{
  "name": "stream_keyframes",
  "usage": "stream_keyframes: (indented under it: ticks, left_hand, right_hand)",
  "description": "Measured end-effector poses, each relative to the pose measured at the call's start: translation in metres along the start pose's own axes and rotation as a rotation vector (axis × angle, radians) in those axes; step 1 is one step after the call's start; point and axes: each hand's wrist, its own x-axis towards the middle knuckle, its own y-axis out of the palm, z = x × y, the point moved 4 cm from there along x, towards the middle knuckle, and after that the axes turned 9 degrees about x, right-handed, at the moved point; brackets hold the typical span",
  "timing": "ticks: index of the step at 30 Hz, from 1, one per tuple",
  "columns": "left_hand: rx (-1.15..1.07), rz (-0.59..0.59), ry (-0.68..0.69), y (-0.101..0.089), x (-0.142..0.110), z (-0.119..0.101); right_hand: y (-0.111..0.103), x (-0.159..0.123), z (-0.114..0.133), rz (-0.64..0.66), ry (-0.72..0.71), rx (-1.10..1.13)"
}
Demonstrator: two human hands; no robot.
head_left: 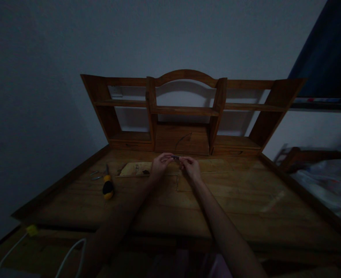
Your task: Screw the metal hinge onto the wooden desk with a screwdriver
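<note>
Above the middle of the desk, my left hand (pixel 160 164) and my right hand (pixel 191 167) pinch a small dark strip (pixel 175 157) between their fingertips, one at each end. Its details are too small and dim to make out. A thin dark wire (pixel 183 138) curves up behind the strip, and another thin wire (pixel 177 183) shows below, between my wrists. Where these wires attach is unclear. Beneath my hands lies a flat, pale wooden board (pixel 132 168) with a rough left end and a dark mark.
Left on the desk (pixel 234 200) lie a yellow-and-black-handled screwdriver (pixel 107 186) and thin metal pieces (pixel 96 177). A wooden shelf unit (pixel 184 111) stands along the back. At the lower left are a white cable (pixel 72 249) and a yellow object (pixel 32 230). The room is dim.
</note>
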Motion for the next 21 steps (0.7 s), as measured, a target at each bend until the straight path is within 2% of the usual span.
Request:
stream_keyframes:
  ticks: [9, 15, 21]
  left_hand:
    - [-0.140, 0.038, -0.101, 0.003, -0.003, 0.004]
    - [-0.142, 0.071, -0.097, 0.003, -0.004, 0.001]
    - [-0.199, 0.063, -0.163, 0.004, -0.003, 0.002]
  right_hand:
    - [0.002, -0.005, 0.010, -0.014, 0.001, -0.040]
    - [0.001, -0.002, 0.004, 0.001, -0.010, -0.013]
    - [-0.001, 0.002, -0.002, 0.003, -0.032, -0.007]
